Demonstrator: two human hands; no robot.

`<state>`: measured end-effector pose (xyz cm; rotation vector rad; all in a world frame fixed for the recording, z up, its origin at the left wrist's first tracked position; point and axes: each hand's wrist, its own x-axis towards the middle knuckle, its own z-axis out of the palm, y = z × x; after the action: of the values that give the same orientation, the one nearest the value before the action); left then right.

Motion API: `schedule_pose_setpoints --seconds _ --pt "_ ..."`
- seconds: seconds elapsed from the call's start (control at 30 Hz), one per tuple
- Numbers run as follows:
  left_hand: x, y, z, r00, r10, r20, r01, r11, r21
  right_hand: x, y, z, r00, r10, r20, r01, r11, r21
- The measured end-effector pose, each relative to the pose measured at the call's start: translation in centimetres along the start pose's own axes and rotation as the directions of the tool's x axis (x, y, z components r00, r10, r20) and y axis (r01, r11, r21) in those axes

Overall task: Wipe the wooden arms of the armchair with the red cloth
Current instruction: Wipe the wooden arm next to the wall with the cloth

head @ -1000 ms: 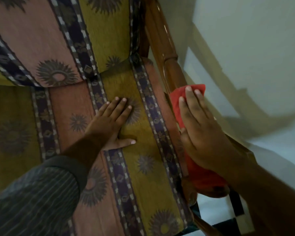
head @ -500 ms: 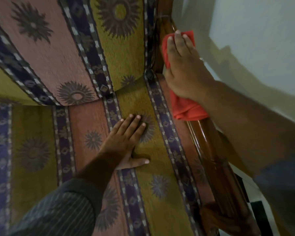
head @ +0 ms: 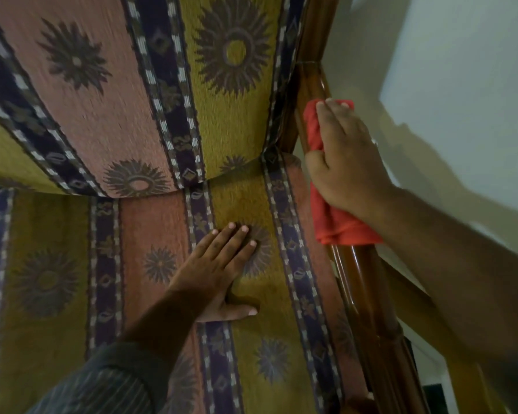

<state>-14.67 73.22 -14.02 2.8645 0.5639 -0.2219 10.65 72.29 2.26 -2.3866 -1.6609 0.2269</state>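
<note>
Red cloth (head: 332, 216) lengthwise along wooden arm (head: 368, 297), under right hand (head: 344, 162).

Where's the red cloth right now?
In the head view, the red cloth is on the right, draped over the wooden arm under the right hand, near the backrest.

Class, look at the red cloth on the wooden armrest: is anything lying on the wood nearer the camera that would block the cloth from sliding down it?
Nothing visible does. The right hand presses the red cloth onto the wooden arm, and the polished wood below it is bare. The left hand rests flat on the seat cushion, off the arm.
</note>
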Motion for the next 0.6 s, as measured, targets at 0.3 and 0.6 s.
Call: schedule_pose_setpoints --seconds 0.3,0.6 --pt "0.0 -0.4 0.5 1.000 -0.005 0.011 0.005 1.000 -0.017 2.6 -0.1 -0.4 0.998 0.038 -0.041 -0.034 0.995 0.093" --pt "0.3 -0.3 0.5 1.000 -0.002 -0.010 0.002 1.000 -0.008 5.1 -0.2 -0.7 1.000 0.026 0.017 -0.027 0.998 0.065"
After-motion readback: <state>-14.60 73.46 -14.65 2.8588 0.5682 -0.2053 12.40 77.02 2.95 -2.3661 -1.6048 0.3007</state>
